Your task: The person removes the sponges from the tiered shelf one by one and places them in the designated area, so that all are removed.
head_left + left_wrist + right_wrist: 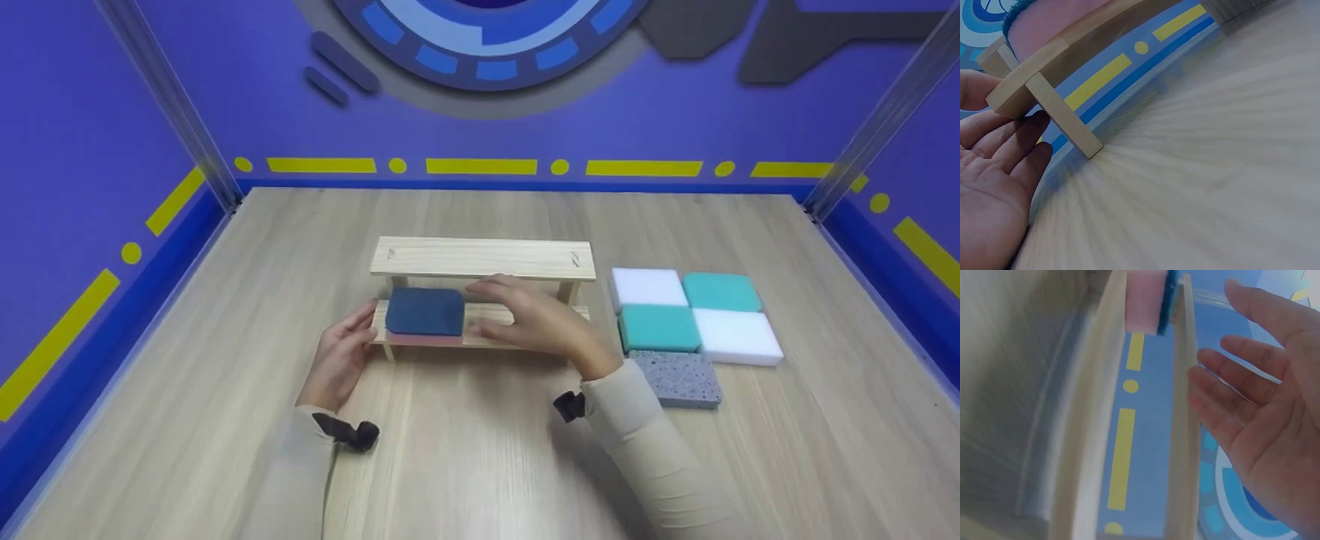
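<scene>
A small two-tier wooden rack (480,259) stands on the table. On the left part of its lower board lies a sponge (425,311) with a dark blue scouring side up and a pink foam side below. My left hand (337,364) holds the left end of that lower board; in the left wrist view the thumb is above it and the fingers (1024,138) are underneath. Just to the right of the sponge is my right hand (544,322), fingers spread and holding nothing. The right wrist view shows a gap between its fingers (1241,377) and the sponge (1144,301).
To the right of the rack, a group of blocks lies flat: two white sponges (737,336), two green sponges (660,328) and a speckled grey block (679,379). Blue printed panels (480,135) enclose the table (480,465) at the back and sides.
</scene>
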Tool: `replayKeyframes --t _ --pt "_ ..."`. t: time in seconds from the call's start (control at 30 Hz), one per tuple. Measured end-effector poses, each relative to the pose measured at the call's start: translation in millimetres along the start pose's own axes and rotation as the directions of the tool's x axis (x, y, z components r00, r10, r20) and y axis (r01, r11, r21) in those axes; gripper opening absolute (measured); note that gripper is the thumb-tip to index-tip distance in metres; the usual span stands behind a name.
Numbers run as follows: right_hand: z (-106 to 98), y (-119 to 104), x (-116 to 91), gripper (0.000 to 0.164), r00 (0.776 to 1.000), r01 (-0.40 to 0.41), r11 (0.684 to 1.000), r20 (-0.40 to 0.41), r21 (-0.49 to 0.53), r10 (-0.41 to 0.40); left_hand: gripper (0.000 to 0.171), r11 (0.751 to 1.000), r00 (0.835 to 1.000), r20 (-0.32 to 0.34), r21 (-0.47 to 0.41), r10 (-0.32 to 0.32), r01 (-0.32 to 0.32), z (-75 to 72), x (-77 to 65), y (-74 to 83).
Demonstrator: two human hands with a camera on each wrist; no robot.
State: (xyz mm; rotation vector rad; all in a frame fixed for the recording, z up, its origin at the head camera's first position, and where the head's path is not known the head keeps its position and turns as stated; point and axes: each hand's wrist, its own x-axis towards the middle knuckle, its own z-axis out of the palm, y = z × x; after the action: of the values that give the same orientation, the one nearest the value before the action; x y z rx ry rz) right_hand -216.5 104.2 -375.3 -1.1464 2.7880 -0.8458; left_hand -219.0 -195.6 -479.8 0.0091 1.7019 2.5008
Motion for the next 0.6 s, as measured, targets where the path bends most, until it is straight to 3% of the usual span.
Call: replayKeyframes --t 0.4,0.6 --pt "19 -11 19 0.061 0.999 -0.014 0.999 0.029 -0.036 0.015 0.056 1.000 1.000 -0.004 -0.005 0.007 -0.007 -1.4 -0.6 -0.6" --pt "29 -13 28 0.063 0.999 0.046 0.997 0.022 -0.062 -0.044 0.057 1.000 1.000 -0.008 0.001 -0.002 0.002 0.1 -0.3 0.4"
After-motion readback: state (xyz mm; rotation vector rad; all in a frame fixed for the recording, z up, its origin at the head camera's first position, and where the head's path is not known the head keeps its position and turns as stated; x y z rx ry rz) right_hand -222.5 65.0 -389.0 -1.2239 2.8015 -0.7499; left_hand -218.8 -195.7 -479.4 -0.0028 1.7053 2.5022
